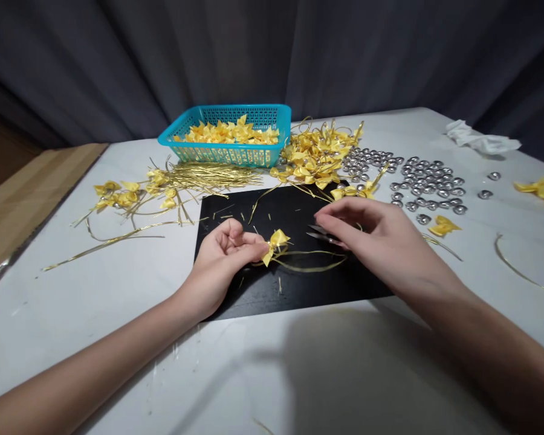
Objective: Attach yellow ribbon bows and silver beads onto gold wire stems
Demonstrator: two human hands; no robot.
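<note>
My left hand [224, 254] rests on the black mat [276, 284] with its fingers pinched on a small yellow ribbon bow [275, 243]. Thin gold strands [308, 261] trail from the bow to the right across the mat. My right hand [372, 232] lies on the mat just right of the bow. Its fingers are curled over small metal scissors [320, 233], whose blades point left toward the bow.
A blue basket [229, 154] of yellow bows stands at the back. A bundle of gold wire ties [208, 176] and loose bows lie left of it, a heap of bows [317, 156] to its right. Several silver beads [428, 184] spread at right. Cardboard [27, 193] lies at far left.
</note>
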